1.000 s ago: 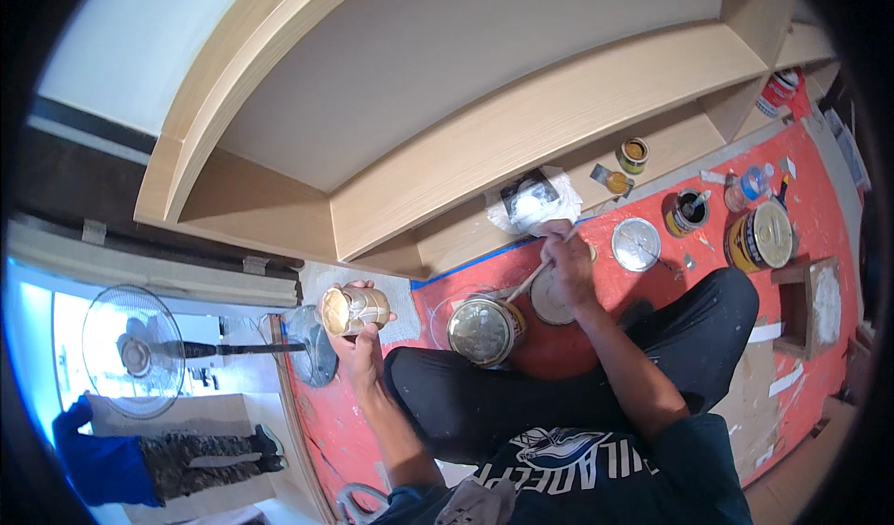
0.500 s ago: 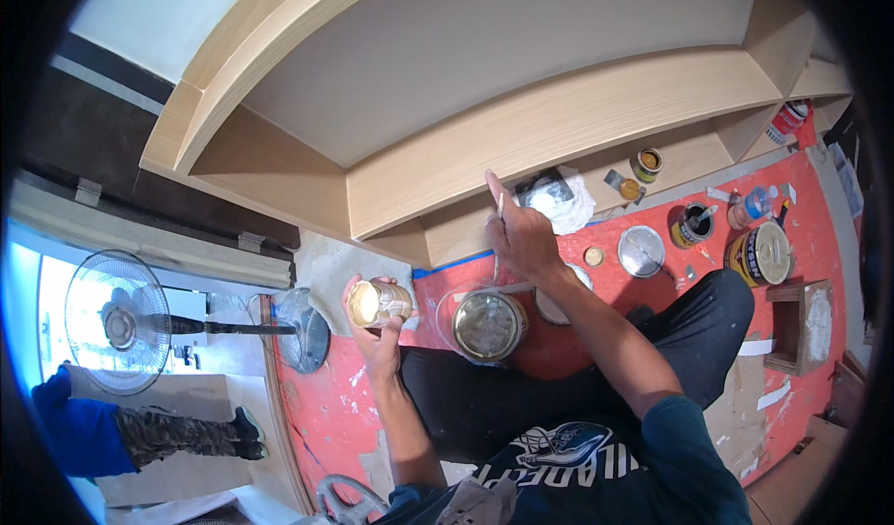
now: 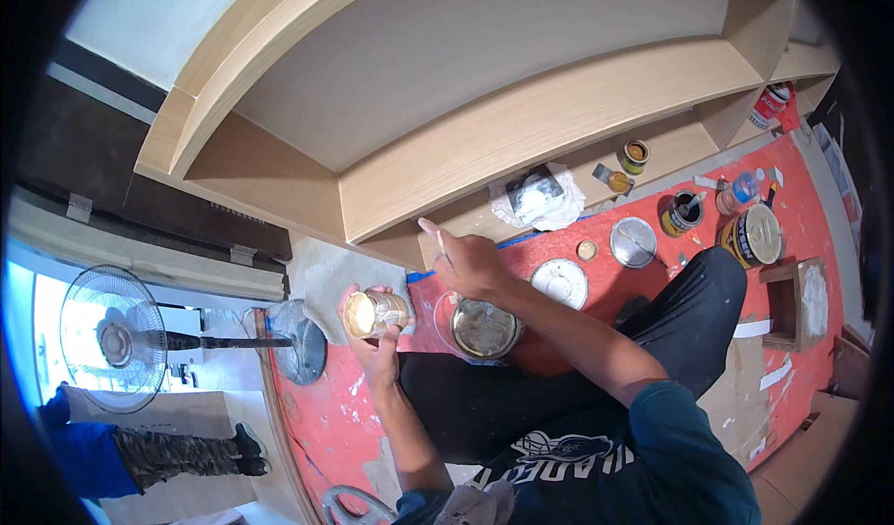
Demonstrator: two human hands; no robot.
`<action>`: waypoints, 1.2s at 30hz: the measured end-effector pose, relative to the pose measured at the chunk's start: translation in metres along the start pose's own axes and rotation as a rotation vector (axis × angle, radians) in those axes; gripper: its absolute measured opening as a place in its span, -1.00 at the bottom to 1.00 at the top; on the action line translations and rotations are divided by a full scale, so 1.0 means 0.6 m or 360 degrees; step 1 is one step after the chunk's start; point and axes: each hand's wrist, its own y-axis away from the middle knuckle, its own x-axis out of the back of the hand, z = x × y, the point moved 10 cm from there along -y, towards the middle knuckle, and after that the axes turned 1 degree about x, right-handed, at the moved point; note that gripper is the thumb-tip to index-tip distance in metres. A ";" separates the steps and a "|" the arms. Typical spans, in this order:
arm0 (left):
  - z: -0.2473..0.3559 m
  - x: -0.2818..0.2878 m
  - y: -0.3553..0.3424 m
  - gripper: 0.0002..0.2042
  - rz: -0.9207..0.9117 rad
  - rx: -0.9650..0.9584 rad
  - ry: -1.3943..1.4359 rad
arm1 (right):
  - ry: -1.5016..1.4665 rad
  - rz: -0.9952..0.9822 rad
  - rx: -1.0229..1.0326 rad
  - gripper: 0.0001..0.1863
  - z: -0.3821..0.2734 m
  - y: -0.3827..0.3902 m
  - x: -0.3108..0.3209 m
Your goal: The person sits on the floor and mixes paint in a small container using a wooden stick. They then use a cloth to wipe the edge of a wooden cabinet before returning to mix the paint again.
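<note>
My left hand [image 3: 380,334] grips a small paint-smeared can [image 3: 376,313] tilted so that its cream-coloured inside shows. My right hand [image 3: 456,260] is above and right of it, pinching a thin pale stick [image 3: 443,246], with one finger stretched toward the lower edge of the wooden shelf unit [image 3: 559,115]; I cannot tell if it touches. Below the hands a large tin [image 3: 486,331] stands on the red floor sheet [image 3: 810,199]. To its right lie a white lid [image 3: 559,283], a small round lid [image 3: 587,250] and a silver lid [image 3: 633,244] with a stick across it.
A crumpled white bundle [image 3: 537,195] and small cans [image 3: 634,157] sit by the lower shelf. Several cans and a bottle [image 3: 745,190] stand right, near a wooden box [image 3: 792,306]. At left are a standing fan [image 3: 112,339] and another person's legs [image 3: 186,460].
My right hand has moved left with the stick, away from the lids and toward the can in my left hand. The left hand has shifted slightly right.
</note>
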 end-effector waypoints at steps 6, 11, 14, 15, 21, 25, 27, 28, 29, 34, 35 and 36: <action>0.006 -0.040 0.014 -0.20 -0.0052 0.0233 0.0073 | -0.0335 0.0181 -0.0008 -0.37 0.061 0.039 0.043; 0.003 -0.099 0.032 -0.25 -0.0382 0.0156 0.0078 | -0.1470 0.0386 -0.0246 -0.45 0.127 0.056 0.051; -0.003 -0.163 0.058 -0.21 -0.0539 0.0202 0.0112 | -0.2110 0.0474 -0.0396 -0.47 0.108 0.066 0.060; 0.000 -0.183 0.063 -0.19 -0.0576 0.0232 0.0115 | -0.2110 0.0439 -0.0412 -0.46 0.098 0.069 0.054; 0.011 -0.231 0.047 -0.02 -0.0436 0.0283 0.0276 | -0.2230 0.0175 -0.0253 -0.44 0.066 0.101 0.001; 0.003 -0.195 0.046 0.05 -0.0322 0.0369 0.0282 | -0.1998 0.0039 -0.0165 -0.38 0.045 0.119 -0.016; 0.000 -0.152 0.042 -0.01 -0.0247 0.0169 0.0214 | -0.1792 -0.0076 0.0029 -0.34 0.056 0.118 -0.015; 0.007 -0.136 0.042 -0.01 -0.0192 0.0117 0.0190 | -0.1928 -0.0148 -0.0303 -0.30 0.112 0.117 -0.048; 0.019 -0.116 0.042 -0.02 -0.0128 0.0057 0.0161 | -0.1888 0.0085 -0.0643 -0.38 0.175 0.120 -0.054; 0.076 -0.136 0.014 -0.02 -0.0081 0.0033 0.0219 | -0.0157 0.1403 -0.1015 -0.57 0.603 0.142 0.092; 0.082 -0.102 0.027 -0.02 -0.0013 0.0043 0.0149 | -0.0374 0.1587 -0.1104 -0.48 0.596 0.148 0.071; 0.089 -0.084 0.036 -0.02 0.0026 0.0049 0.0128 | -0.0235 0.1586 -0.1026 -0.36 0.591 0.140 0.085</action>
